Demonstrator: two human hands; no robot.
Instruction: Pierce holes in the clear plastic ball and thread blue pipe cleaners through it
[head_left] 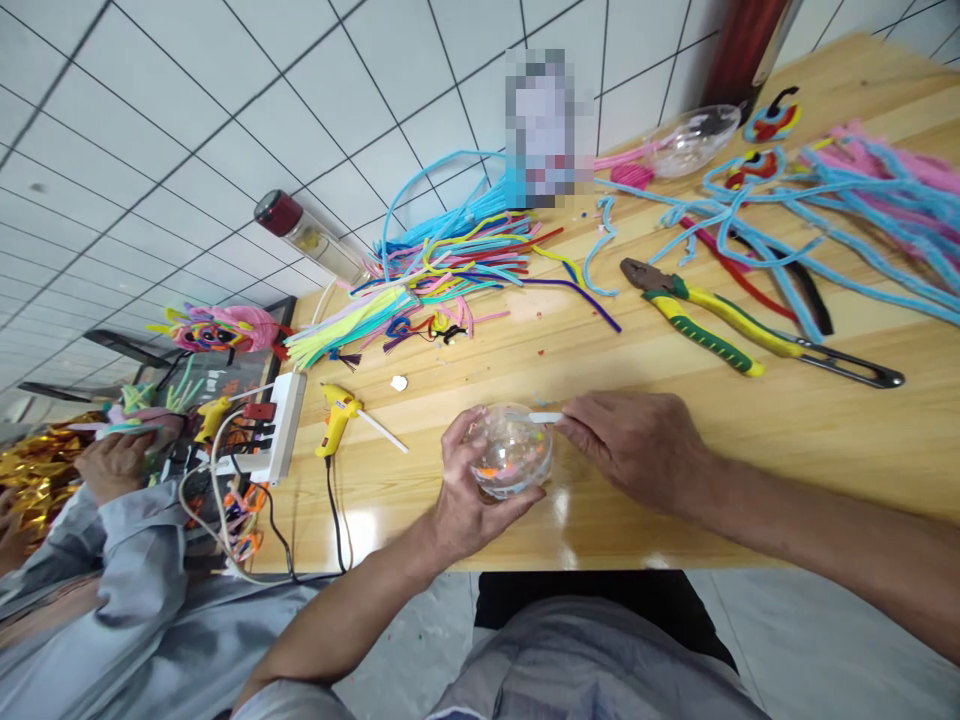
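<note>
My left hand (469, 485) curls around a small clear plastic bowl (517, 462), holding it by its sides above the wooden table. Some orange and pale colour shows through its wall. From the right, my right hand (637, 445) pinches a thin white stick-like tool (546, 417) between thumb and fingers. Its tip lies at the bowl's far rim; whether it touches the plastic I cannot tell.
Pliers (697, 310) lie beyond my right hand. Left of the bowl are a yellow glue gun (337, 420) and a white power strip (285, 430) with cords. Pipe cleaners (450, 260) pile up by the wall. A co-worker's hand (112, 465) is at far left.
</note>
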